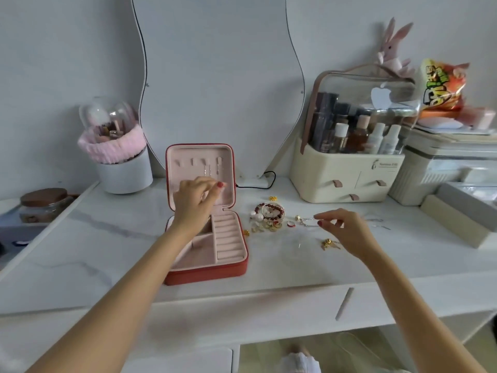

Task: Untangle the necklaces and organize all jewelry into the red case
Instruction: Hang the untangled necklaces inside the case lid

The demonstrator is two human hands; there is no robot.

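Note:
The red case (207, 273) lies open on the white marble desk, its pink-lined lid (228, 168) upright. Two thin chains (207, 169) hang from hooks in the lid. My left hand (196, 200) reaches over the case, thumb and fingers pinched at the chains' lower ends. To the right, my right hand (347, 232) pinches a silver necklace (306, 221) that trails across the desk. Between the case and that hand lies a pile of bead bracelets (271, 214) with pearls (256, 217), a red ring (291, 224) and gold pieces (329, 243).
A cream cosmetics organizer (344, 179) stands at the back right, with grey boxes (457, 211) beyond it. A brush holder with a pink band (121, 162) stands at the back left, a mirror (215, 63) behind the case, a black cable (258, 184) beside it.

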